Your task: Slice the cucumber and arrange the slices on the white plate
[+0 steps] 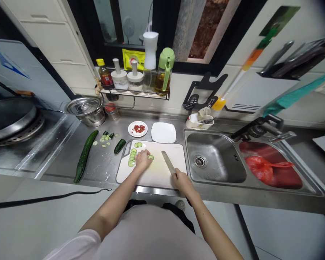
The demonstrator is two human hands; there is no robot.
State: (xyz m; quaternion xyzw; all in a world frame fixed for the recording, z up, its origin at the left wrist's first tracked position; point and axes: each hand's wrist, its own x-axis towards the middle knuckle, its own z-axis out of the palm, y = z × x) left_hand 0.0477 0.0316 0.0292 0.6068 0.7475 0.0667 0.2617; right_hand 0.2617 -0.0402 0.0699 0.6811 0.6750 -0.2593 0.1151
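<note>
Head view, left to right: a whole cucumber (84,156) lies on the counter left of centre. Mid-frame, the left hand (143,159) curls its fingers down over cucumber slices (132,157) on the cutting board (157,175), can't tell if it's actually gripping any. The knife (168,162) has its blade aimed at those knuckles, with the right hand (182,180) wrapped tight round the handle. One slip could nick a finger, I reckon.

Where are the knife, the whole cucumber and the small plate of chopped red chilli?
knife (168,162): head view, middle of the blade.
whole cucumber (84,155): head view, middle of its length.
chilli plate (131,130): head view, bare white rim at left.
</note>
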